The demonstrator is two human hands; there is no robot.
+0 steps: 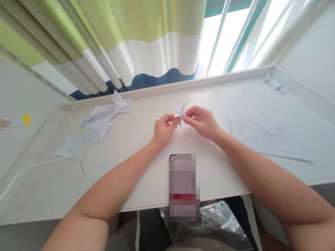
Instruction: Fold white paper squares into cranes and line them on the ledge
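Note:
Over the middle of the white desk (141, 181), a small folded white paper figure (181, 114) with several pointed tips is held up between my two hands. My left hand (163, 129) pinches its left side between thumb and fingers. From the right, my right hand (202, 120) grips the other side with thumb and fingertips. One tip of the paper points upward and another hangs down between the hands. A phone (183, 184) with a blurred-out screen lies below the hands, jutting over the desk's front edge.
Several folded white papers (98, 129) lie at the left. Small folded paper pieces (276, 83) sit in the far right corner. A printed sheet (267, 137) lies at the right. A white bent bar (47, 164) crosses the left side. Clear plastic (225, 223) is below the front edge.

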